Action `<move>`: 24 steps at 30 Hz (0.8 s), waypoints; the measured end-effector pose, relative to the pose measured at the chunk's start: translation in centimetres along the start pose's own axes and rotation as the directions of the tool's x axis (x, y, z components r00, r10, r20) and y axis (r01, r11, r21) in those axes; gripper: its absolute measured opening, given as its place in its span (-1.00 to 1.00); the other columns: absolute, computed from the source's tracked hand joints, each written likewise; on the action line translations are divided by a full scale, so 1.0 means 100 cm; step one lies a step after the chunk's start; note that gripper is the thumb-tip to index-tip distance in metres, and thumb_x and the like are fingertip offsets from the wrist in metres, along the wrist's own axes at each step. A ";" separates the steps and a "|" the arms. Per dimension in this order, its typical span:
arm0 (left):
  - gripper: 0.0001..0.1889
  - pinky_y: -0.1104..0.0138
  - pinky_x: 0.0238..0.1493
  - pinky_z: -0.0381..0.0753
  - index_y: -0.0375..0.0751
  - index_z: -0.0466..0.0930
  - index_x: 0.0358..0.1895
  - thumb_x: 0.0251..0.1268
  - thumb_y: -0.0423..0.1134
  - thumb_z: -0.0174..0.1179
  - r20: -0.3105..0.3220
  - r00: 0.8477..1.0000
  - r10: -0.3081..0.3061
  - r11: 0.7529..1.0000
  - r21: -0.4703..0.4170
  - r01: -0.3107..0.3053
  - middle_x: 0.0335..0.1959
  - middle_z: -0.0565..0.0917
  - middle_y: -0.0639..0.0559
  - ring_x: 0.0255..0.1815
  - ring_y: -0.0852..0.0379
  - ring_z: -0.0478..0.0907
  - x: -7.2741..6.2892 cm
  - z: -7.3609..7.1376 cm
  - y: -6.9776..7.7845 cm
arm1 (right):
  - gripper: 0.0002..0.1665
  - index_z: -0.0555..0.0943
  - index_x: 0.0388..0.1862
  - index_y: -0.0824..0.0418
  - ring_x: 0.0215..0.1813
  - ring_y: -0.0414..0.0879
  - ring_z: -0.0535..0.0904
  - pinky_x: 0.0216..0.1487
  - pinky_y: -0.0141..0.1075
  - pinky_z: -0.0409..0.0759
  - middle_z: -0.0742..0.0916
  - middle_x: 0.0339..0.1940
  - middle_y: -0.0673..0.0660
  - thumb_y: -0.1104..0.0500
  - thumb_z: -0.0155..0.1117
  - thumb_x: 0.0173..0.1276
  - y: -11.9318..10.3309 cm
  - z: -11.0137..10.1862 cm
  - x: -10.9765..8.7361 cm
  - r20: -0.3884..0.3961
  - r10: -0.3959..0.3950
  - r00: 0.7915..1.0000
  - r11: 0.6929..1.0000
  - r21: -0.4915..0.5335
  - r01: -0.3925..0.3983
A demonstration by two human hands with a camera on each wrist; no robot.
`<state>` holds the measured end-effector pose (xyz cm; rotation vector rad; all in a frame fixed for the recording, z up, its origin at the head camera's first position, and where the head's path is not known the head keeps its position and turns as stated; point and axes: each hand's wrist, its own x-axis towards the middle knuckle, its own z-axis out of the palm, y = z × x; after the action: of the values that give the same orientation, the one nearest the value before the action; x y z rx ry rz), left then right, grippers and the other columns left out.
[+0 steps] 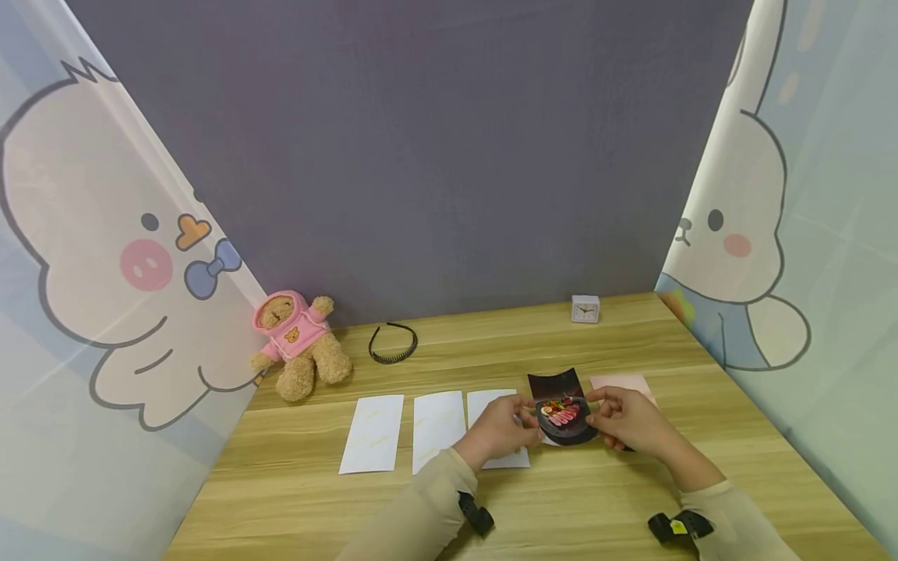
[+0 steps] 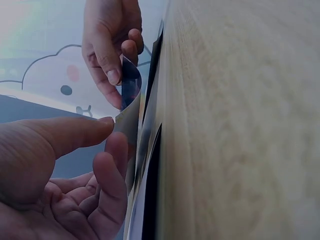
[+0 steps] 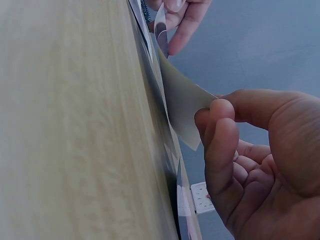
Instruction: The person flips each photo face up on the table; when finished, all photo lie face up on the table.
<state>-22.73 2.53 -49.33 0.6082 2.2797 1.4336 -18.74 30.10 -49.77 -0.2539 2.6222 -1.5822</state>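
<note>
Both hands hold a dark photo card point(image 1: 561, 413) printed with sliced meat on a black plate. My left hand point(image 1: 500, 427) pinches its left edge between thumb and fingers, and my right hand point(image 1: 627, 417) pinches the right edge. The card bows between them, its pale back point(image 3: 182, 100) showing in the right wrist view, close over the table. To the left lie three white face-down cards point(image 1: 372, 436) in a row, the nearest partly covered by my left hand. Behind my right hand a pinkish card point(image 1: 624, 382) shows in part.
A teddy bear point(image 1: 298, 335) in a pink hoodie sits at the back left of the wooden table point(image 1: 295, 499). Beside it lies a black headband point(image 1: 393, 359). A small white clock point(image 1: 585, 309) stands at the back right, before a grey curtain point(image 1: 421, 156).
</note>
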 end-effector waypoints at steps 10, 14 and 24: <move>-0.42 0.34 -0.55 0.60 -0.36 0.49 0.40 0.35 -0.35 0.43 0.024 1.000 -0.005 1.000 0.026 0.005 -0.31 0.71 0.21 -0.50 0.16 0.66 -0.001 0.001 0.000 | -0.45 0.52 0.29 0.48 -0.64 0.00 0.59 -0.71 -0.11 0.61 0.68 -0.44 0.17 0.22 0.43 0.46 0.001 -0.003 -0.003 0.016 0.015 1.000 1.000 -0.020 -0.015; -0.43 0.34 -0.52 0.62 -0.33 0.50 0.41 0.38 -0.31 0.42 0.028 1.000 -0.002 0.999 0.042 0.001 -0.29 0.72 0.23 -0.46 0.17 0.69 -0.001 0.001 -0.001 | -0.45 0.52 0.29 0.48 -0.64 -0.01 0.59 -0.72 -0.11 0.60 0.68 -0.45 0.16 0.22 0.43 0.45 0.001 -0.005 -0.004 0.020 0.029 0.999 0.999 -0.023 -0.028; -0.46 0.38 -0.53 0.51 -0.32 0.54 0.37 0.39 -0.28 0.42 0.036 0.999 -0.001 0.998 0.066 -0.002 -0.28 0.73 0.25 -0.48 0.19 0.70 -0.001 0.000 -0.002 | -0.43 0.52 0.29 0.47 -0.63 -0.01 0.58 -0.74 -0.14 0.57 0.64 -0.51 0.13 0.21 0.45 0.44 -0.001 -0.006 -0.003 0.019 0.064 0.998 0.997 -0.032 -0.064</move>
<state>-22.67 2.44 -49.49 0.6492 2.3067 1.3416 -18.49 30.58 -49.41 -0.1847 2.6144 -1.5114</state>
